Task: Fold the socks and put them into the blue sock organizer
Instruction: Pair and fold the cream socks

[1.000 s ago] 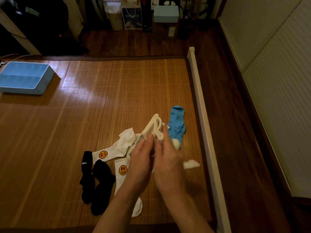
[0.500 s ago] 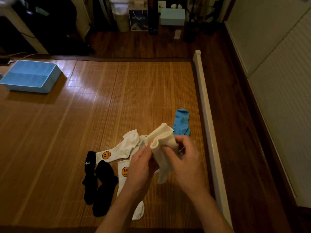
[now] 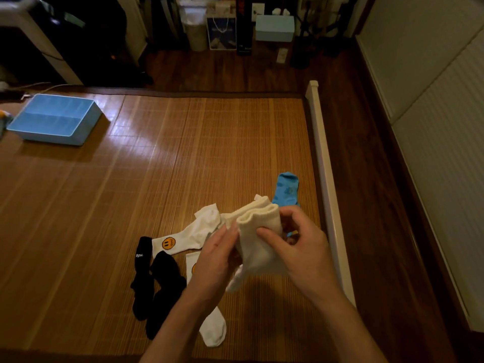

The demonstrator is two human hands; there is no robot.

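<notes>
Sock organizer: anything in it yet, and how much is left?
Done: nothing visible; the blue sock organizer shows no socks inside. In hand: left hand and right hand hold cream socks, partly folded. To do: two black socks, two white smiley socks and a blue sock lie on the mat.

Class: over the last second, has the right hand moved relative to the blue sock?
Yes. The right hand has shifted right, from left of the blue sock's line to just right of it, nearer the white rail.
</notes>
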